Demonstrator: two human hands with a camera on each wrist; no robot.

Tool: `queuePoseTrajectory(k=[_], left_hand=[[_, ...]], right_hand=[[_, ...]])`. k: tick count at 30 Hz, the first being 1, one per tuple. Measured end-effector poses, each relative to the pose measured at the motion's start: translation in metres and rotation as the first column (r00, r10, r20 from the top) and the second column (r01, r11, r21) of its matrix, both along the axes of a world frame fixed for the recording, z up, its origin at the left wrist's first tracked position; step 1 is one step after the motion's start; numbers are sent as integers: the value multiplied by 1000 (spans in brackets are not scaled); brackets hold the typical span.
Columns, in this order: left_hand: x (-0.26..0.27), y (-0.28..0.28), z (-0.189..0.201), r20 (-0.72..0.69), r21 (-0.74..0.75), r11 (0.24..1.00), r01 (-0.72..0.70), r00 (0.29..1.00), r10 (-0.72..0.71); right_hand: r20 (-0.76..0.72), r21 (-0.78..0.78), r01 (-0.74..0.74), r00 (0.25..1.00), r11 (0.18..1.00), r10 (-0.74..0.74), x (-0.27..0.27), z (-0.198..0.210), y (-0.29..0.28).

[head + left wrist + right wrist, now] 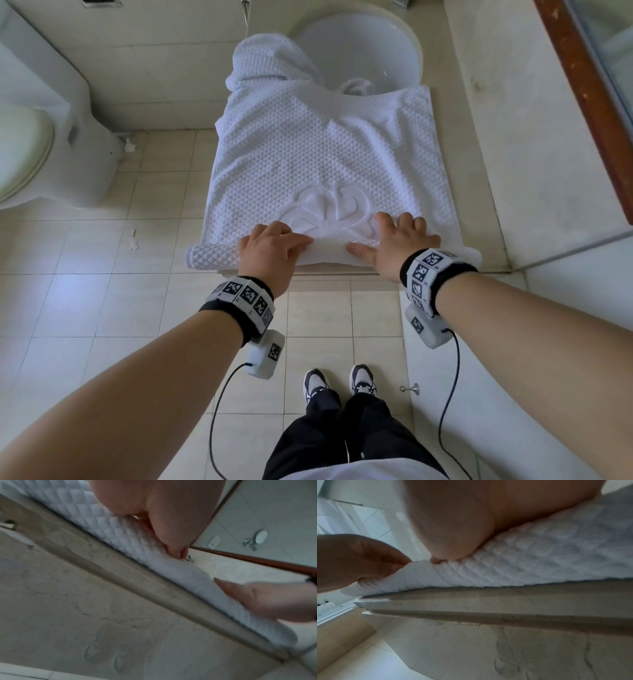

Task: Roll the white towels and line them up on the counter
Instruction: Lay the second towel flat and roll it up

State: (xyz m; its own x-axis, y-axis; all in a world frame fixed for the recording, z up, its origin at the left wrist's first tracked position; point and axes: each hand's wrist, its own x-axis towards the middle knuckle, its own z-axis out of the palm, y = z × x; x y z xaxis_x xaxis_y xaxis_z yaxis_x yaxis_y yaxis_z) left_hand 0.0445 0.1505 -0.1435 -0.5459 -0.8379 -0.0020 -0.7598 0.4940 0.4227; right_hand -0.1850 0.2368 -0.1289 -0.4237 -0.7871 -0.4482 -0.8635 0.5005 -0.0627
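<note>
A white waffle towel [325, 154] with a raised emblem lies spread on the counter [479, 137]. Its near end is turned into a short roll [212, 257] along the counter's front edge. My left hand [294, 241] grips the roll left of centre, fingers curled over it; the left wrist view shows thumb and fingers [173, 547] pinching the roll [106, 523]. My right hand [380, 236] holds the roll right of centre, fingers bent over the top and thumb along the near side. A second white towel [263, 58] lies crumpled at the back.
A round white sink [363, 44] sits behind the spread towel, with towel cloth hanging into it. A toilet [34, 137] stands to the left on the tiled floor. A brown-framed mirror [582, 85] runs along the right. Bare counter lies right of the towel.
</note>
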Motion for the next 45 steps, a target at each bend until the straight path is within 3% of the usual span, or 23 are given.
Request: queuePoseTrajectory(k=[3, 7, 10, 12, 16, 21, 24, 26, 29, 34, 39, 45], left_hand=[[9, 7, -6, 34, -94, 993, 70, 997, -67], [16, 4, -8, 127, -67, 986, 150, 982, -141], [13, -1, -6, 134, -49, 988, 145, 981, -138], [11, -4, -4, 170, -24, 990, 142, 976, -136], [8, -14, -1, 216, 66, 989, 134, 965, -145], [1, -29, 7, 225, 223, 969, 106, 962, -157], [-4, -40, 13, 173, 374, 926, 46, 978, -119], [-6, -45, 11, 147, 394, 917, 68, 980, -136], [-4, -40, 5, 108, 310, 950, 28, 992, -65], [3, -10, -4, -13, -54, 998, -12, 1000, 12], [14, -19, -7, 75, -80, 986, 145, 987, -139], [5, -42, 1, 199, 30, 983, 181, 963, -183]], right_hand=[[9, 36, 10, 1000, 999, -11, -3, -1, -6], [-51, -14, -29, 998, 999, 28, -1, -5, -3], [-80, -186, -177, 983, 966, 165, 4, -8, 4], [-47, -356, -254, 966, 899, 254, 12, -10, 9], [-68, -520, -290, 952, 803, 299, 25, -18, 21], [-117, -510, -319, 946, 799, 303, 26, -24, 26], [-79, -479, -291, 954, 828, 289, 24, -24, 20], [-33, -445, -269, 958, 854, 284, 21, -22, 13], [59, -393, -252, 953, 884, 297, 11, -16, 2], [188, -261, -207, 947, 943, 260, -2, -12, -19], [291, -176, -168, 932, 970, 214, -12, -13, -33], [289, -191, -140, 938, 972, 191, -11, -14, -34]])
